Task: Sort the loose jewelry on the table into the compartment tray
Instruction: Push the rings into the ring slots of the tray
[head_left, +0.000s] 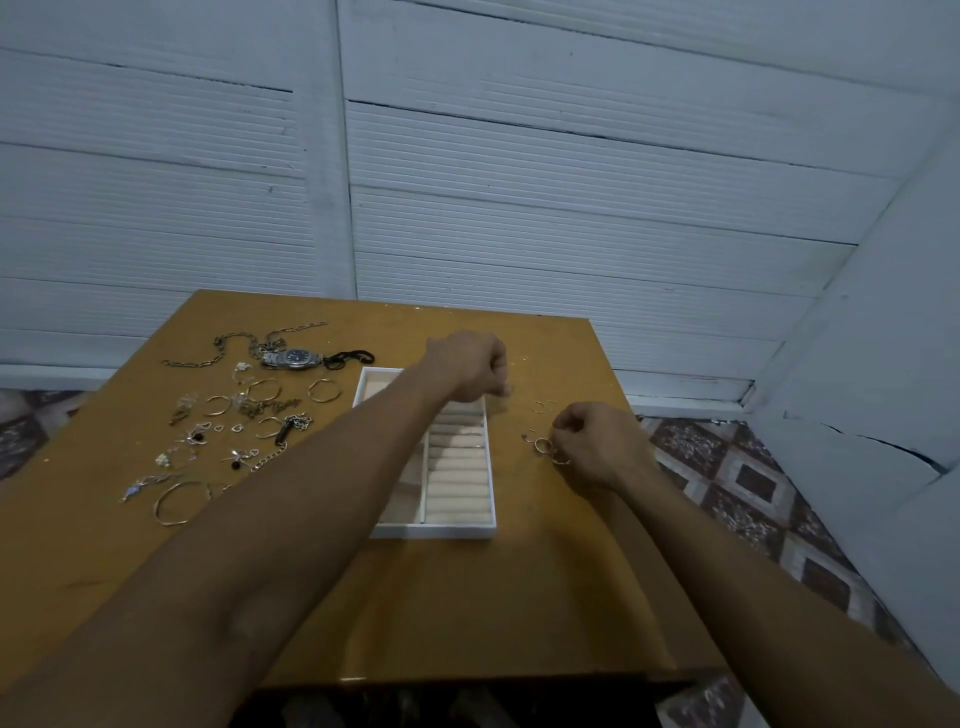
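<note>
A cluster of small rings (544, 448) lies on the surface (467, 597) just right of the compartment tray (434, 531). The right hand (597, 449), fingers curled, pinches at them. The left hand (467, 371) hovers curled over the tray's far corner; I cannot tell whether it holds anything. Ring sorting seems in hand, and next a single ring needs lifting to the padded rolls.

no legible text, watch (296, 357) dial unreadable

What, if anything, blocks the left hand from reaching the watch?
Probably nothing. The left hand hovers over the far end of the tray, and the watch lies exposed on the table left of it, nothing between. Its fingers are curled, possibly around something small, which may need dropping first.
</note>
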